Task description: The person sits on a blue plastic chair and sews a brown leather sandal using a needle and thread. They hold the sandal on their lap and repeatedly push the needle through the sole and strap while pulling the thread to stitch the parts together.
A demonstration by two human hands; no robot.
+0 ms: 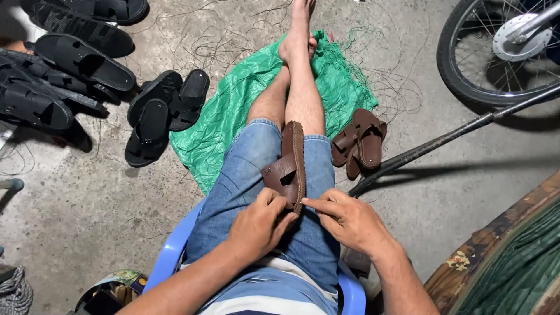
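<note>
Right now you have a brown sandal [290, 166] lying on edge along your lap, both hands at its near end.

Your left hand [258, 224] is curled closed around the heel end, fingers wrapped on the sole's edge; your right hand [348, 220] pinches the same end from the other side, though whether its fingertips actually clamp the sole or merely touch it is hard to tell from this angle. Judging by its look, the sandal is light, with a fairly stiff sole and a softer, bendable strap, so take it by the sole's rim rather than the strap. Two more brown sandals [359, 142] lie on the floor just beside the green sheet [233, 111], and black sandals [157, 116] sit further left.
</note>
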